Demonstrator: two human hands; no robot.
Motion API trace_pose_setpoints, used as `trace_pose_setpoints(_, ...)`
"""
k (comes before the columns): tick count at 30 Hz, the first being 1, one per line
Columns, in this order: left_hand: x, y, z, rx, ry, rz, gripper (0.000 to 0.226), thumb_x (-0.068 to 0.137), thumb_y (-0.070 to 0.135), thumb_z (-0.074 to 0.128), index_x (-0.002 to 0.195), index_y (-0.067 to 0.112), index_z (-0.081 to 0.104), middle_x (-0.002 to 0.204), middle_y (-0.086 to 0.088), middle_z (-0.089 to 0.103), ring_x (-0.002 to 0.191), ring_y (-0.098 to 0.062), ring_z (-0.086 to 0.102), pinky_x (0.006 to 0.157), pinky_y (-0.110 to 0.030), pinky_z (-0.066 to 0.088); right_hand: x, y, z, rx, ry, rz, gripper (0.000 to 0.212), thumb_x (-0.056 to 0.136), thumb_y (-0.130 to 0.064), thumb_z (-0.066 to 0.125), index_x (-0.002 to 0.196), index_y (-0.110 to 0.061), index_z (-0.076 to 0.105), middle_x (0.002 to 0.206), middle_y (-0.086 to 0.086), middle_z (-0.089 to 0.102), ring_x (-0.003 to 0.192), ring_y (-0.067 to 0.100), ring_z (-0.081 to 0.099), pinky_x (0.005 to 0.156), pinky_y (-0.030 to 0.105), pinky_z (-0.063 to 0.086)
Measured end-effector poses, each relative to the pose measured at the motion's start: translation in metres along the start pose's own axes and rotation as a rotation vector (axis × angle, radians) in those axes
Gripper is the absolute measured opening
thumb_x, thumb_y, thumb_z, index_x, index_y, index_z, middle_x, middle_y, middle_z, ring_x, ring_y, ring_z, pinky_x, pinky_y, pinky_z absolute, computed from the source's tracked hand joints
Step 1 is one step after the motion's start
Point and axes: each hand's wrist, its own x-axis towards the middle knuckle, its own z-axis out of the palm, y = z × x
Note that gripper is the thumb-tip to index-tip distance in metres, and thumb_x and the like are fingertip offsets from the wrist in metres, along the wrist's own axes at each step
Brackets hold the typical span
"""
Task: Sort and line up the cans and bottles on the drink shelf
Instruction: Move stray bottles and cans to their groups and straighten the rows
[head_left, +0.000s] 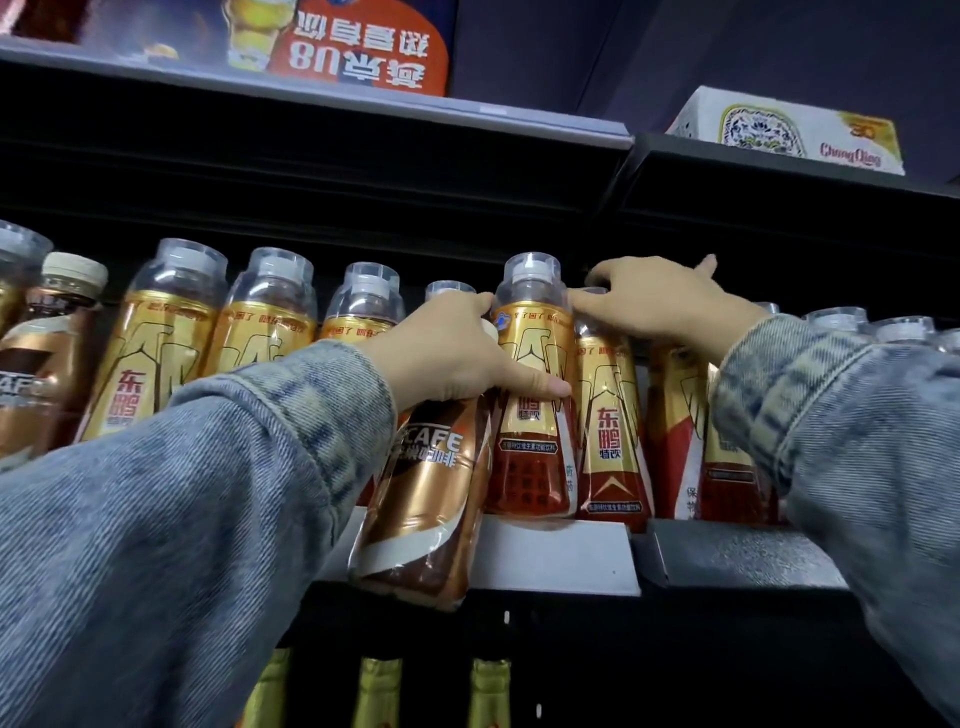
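Observation:
My left hand (452, 348) is shut on a brown coffee bottle (426, 499), which hangs in front of the shelf edge (561, 556); its thumb also presses a gold-and-red energy drink bottle (535, 395) on the shelf. My right hand (654, 301) reaches over the tops of the neighbouring gold-and-red bottles (610, 426), fingers spread, fingertips touching the neck of the pressed bottle. More gold bottles with clear caps (156, 353) stand in a row to the left. Another coffee bottle (47, 353) stands at the far left.
A dark upper shelf (363, 109) overhangs close above the bottle caps, carrying a red-and-blue carton (363, 47) and a white box (789, 130). Green-gold bottle necks (379, 691) show on the shelf below. Denim sleeves cover both forearms.

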Motion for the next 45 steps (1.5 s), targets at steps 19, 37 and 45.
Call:
trace_pose_setpoints(19,-0.004,0.003,0.002,-0.027,0.011,-0.021,0.071,0.056,0.044,0.084,0.119,0.027,0.056,0.092,0.005,0.069,0.078,-0.011,0.066,0.064,-0.024,0.051,0.003,0.023,-0.016,0.368,-0.076,-0.199,0.019,0.085,-0.028,0.062,0.09,-0.019,0.078,0.094,0.007,0.075,0.088,0.026,0.069,0.08,0.043,0.057)
trace_pose_setpoints(37,-0.016,0.002,0.007,0.047,0.041,0.003,0.081,0.06,0.048,0.081,0.129,0.023,0.046,0.098,0.008,0.063,0.085,-0.01,0.061,0.069,-0.024,0.051,0.018,-0.037,-0.017,0.32,-0.18,-0.356,0.055,0.078,-0.064,0.055,0.083,-0.01,0.066,0.077,0.003,0.065,0.076,0.019,0.062,0.065,0.029,0.046)
trace_pose_setpoints(45,-0.002,0.005,-0.024,0.426,0.259,-0.025,0.086,0.078,0.046,0.069,0.148,0.021,0.025,0.146,-0.001,0.042,0.131,-0.021,0.043,0.101,-0.032,0.038,0.025,-0.03,-0.009,0.329,-0.243,-0.304,0.05,0.084,-0.06,0.053,0.083,-0.012,0.066,0.06,0.002,0.063,0.045,0.012,0.057,0.046,0.022,0.046)
